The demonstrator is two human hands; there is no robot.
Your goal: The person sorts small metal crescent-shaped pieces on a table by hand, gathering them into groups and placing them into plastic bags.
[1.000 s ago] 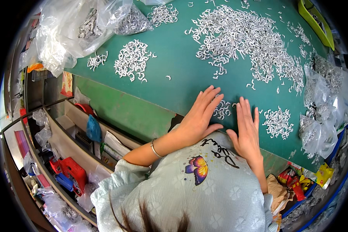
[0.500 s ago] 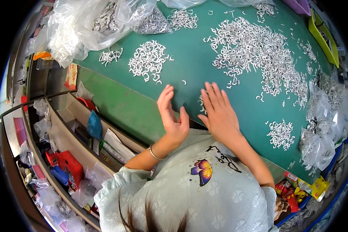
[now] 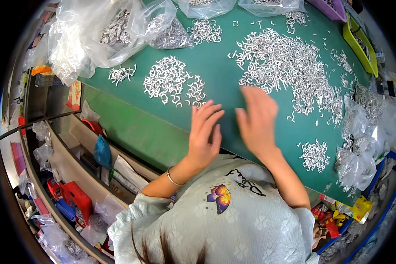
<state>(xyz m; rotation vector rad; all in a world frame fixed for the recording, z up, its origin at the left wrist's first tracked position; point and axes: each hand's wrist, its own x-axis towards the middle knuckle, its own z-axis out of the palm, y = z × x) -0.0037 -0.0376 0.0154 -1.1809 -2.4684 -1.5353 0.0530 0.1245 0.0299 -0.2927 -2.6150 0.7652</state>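
Small batch of curved silver metal pieces (image 3: 195, 89) has shifted left since the earlier frames; it now sits just right of the rounded pile of matching silver pieces (image 3: 164, 79) on the flat green tabletop (image 3: 222, 61). My left hand (image 3: 204, 137) is open, fingers loosely bent, tips by the batch's near end. My right hand (image 3: 258, 122) is blurred near the wide far-right silver heap (image 3: 290, 66); can't tell whether I'm gripping anything there.

Workshop: green worktable (image 3: 224, 81), heaped metal pieces (image 3: 286, 61), filled plastic bags (image 3: 169, 34).
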